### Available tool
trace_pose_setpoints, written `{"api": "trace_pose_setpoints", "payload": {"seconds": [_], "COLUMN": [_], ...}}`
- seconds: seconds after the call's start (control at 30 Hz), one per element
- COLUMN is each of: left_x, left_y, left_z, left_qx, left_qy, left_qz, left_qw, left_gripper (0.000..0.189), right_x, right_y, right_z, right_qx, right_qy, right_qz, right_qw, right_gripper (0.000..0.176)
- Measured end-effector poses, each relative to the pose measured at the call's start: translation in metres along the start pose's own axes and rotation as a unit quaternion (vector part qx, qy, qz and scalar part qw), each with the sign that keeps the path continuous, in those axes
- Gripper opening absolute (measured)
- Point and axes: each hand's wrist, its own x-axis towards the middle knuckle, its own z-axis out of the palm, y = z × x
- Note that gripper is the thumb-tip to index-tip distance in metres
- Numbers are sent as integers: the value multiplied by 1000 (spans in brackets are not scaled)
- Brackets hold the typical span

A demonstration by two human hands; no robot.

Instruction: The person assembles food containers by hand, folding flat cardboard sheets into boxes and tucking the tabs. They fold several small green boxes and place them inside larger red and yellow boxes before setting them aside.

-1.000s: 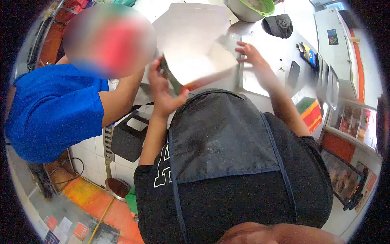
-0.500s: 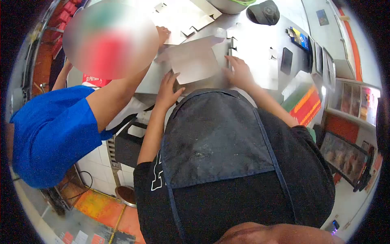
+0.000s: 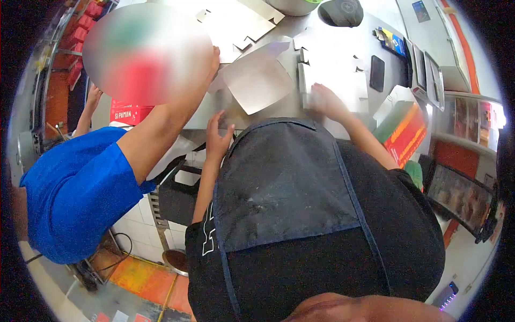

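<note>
A partly folded pale cardboard box (image 3: 258, 83) lies on the metal table (image 3: 281, 110) in front of my body. My left hand (image 3: 218, 138) is just below and left of it, fingers apart, holding nothing. On the right, my right hand (image 3: 326, 102) rests at the lower left edge of a stack of flat white cardboard sheets (image 3: 335, 67); its fingertips are blurred, so I cannot tell whether they grip a sheet.
A co-worker in a blue shirt (image 3: 86, 188) reaches over the table from the left, near more flat cardboard (image 3: 236, 24) and a red box (image 3: 129, 112). A cap (image 3: 341, 13), a phone (image 3: 377, 73) and a red-green box (image 3: 405, 134) are on the right.
The box has turned and its near corner now points toward me. My left hand has come away from it, and my right hand has moved right onto the sheets' edge.
</note>
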Motion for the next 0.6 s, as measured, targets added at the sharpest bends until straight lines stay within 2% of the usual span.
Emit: {"api": "trace_pose_setpoints", "payload": {"seconds": [0.23, 0.33, 0.43, 0.53, 0.6], "left_x": [-4, 14, 38, 54, 58], "left_y": [-10, 23, 37, 12, 27], "left_z": [-2, -2, 8, 41, 41], "left_qx": [-5, -96, -141, -4, -31], "left_qy": [-58, -65, -94, -40, -84], "left_qz": [-44, -99, -152, -27, -70], "left_qw": [997, 988, 974, 999, 993], "left_gripper": [57, 67, 82, 95, 97], "right_x": [-8, -4, -8, -11, -13], "right_y": [-22, 9, 3, 2, 2], "right_z": [-35, -15, -22, -23, -23], "right_qx": [23, 26, 27, 40, 61], "right_qy": [-27, 2, -9, -16, -9], "right_qz": [39, -3, -14, -8, -8], "right_qw": [999, 1000, 999, 999, 998], "right_gripper": [47, 42, 40, 38, 37]}}
